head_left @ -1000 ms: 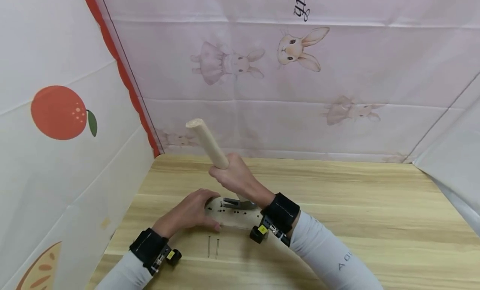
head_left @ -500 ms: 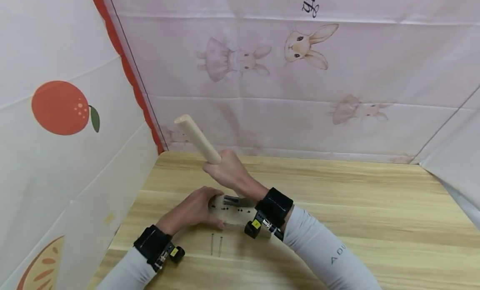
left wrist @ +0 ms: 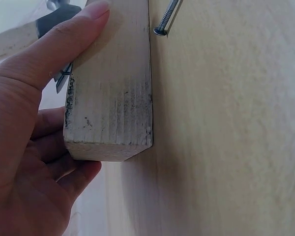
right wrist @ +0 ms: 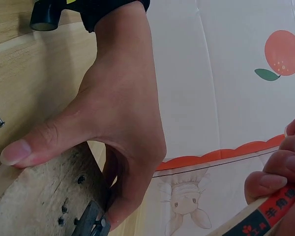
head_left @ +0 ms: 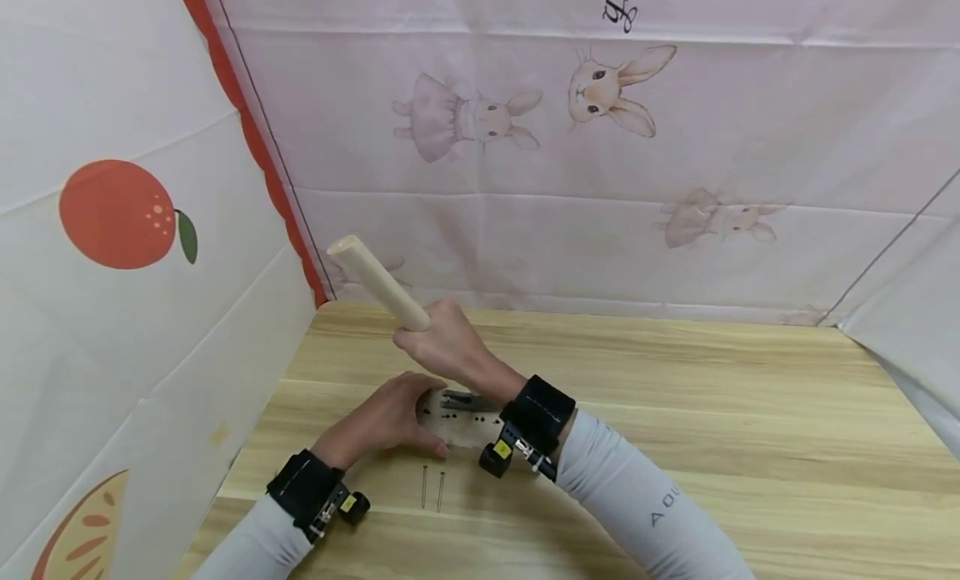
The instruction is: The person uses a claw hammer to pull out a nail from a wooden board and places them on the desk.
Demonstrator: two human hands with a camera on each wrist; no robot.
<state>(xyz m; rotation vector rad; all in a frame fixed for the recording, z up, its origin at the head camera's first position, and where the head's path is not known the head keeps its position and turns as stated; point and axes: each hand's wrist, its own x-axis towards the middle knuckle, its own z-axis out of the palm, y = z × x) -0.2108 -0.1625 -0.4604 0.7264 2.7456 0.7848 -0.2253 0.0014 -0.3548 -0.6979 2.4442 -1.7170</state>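
My left hand (head_left: 390, 413) grips the left end of a pale wooden block (head_left: 459, 434), thumb on the near side and fingers on the far side. Dark holes dot the block's top face. With my right hand (head_left: 453, 344) I grip the wooden handle of a claw hammer (head_left: 381, 285); the handle slants up to the left. Its dark claw (right wrist: 91, 222) lies close over the block's top, pointing toward my left hand. Between its prongs a small metal piece shows in the right wrist view. The right forearm hides the block's right part in the head view.
Two loose nails, a left one (head_left: 424, 487) and a right one (head_left: 441, 492), lie on the wood-grain table (head_left: 675, 380) in front of the block. A fruit-print sheet (head_left: 82, 330) borders the left, and a rabbit-print sheet (head_left: 525, 230) hangs behind the table.
My right hand has moved left, and the hammer handle has tipped further left over the block. The left hand keeps its grip on the block. The head view has shifted slightly.
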